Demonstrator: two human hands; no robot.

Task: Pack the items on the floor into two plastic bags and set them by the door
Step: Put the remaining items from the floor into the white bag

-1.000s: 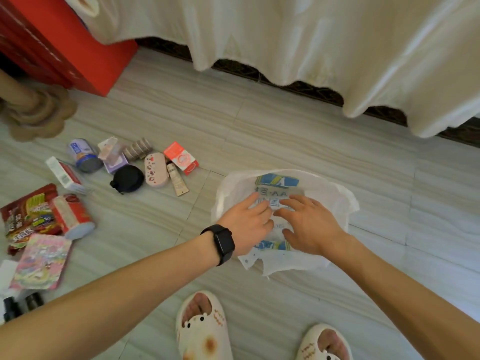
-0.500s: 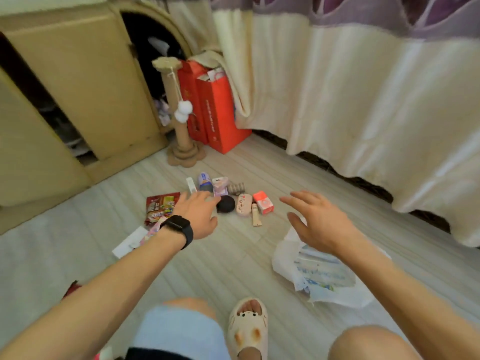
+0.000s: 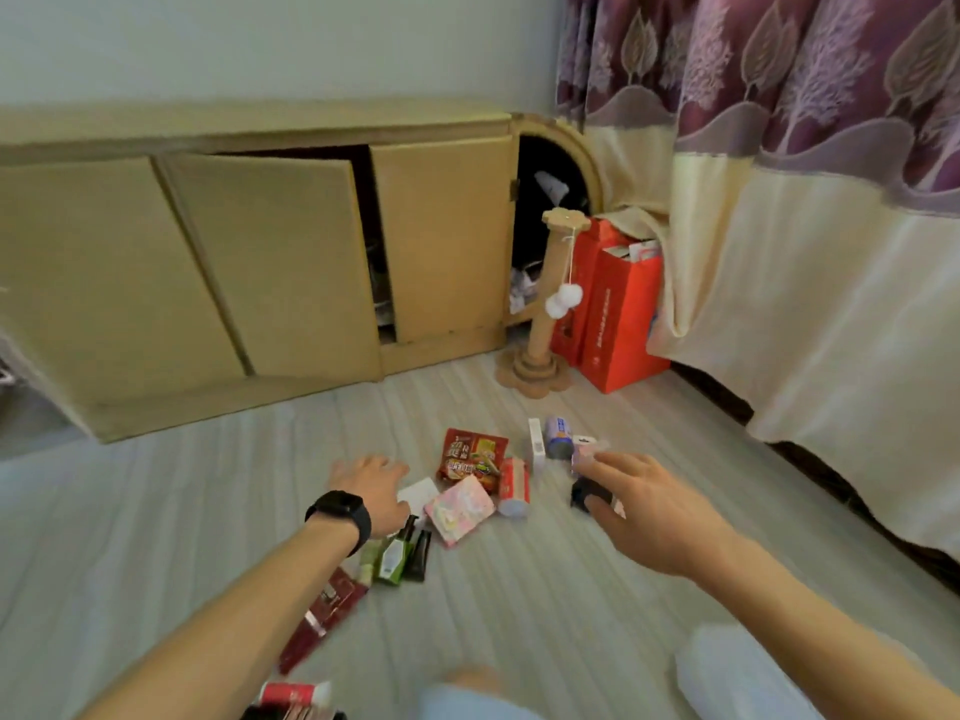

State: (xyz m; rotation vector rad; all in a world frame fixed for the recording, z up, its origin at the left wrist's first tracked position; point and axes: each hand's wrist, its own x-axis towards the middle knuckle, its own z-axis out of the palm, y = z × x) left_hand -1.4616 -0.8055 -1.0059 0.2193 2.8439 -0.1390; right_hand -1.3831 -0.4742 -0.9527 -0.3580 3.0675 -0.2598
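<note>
Nearest, 6 o'clock: red tube [image 3: 292, 693], dark red box [image 3: 324, 613] just beyond at 7; pale, blurred plastic bag [image 3: 727, 672] at 5, below the right forearm. Mid-floor: left hand [image 3: 371, 491] spread palm-down beside a white card [image 3: 418, 493], green bottles [image 3: 392, 553] by its wrist; right hand [image 3: 644, 511] spread, holding nothing, above a black object [image 3: 589, 493]; between them a pink packet [image 3: 460, 509], a red-white roll [image 3: 514, 485] and a red snack packet [image 3: 472, 457], its large characters too blurred to read. Beyond, 12 to 1 o'clock: white box [image 3: 536, 452], blue can [image 3: 558, 436], scratching post [image 3: 543, 304], red boxes [image 3: 618, 324] with illegible vertical print.

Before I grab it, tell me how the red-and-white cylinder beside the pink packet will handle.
The red-and-white cylinder lies on its side, so a push would probably roll it across the floor. It looks small, so likely light.
</note>
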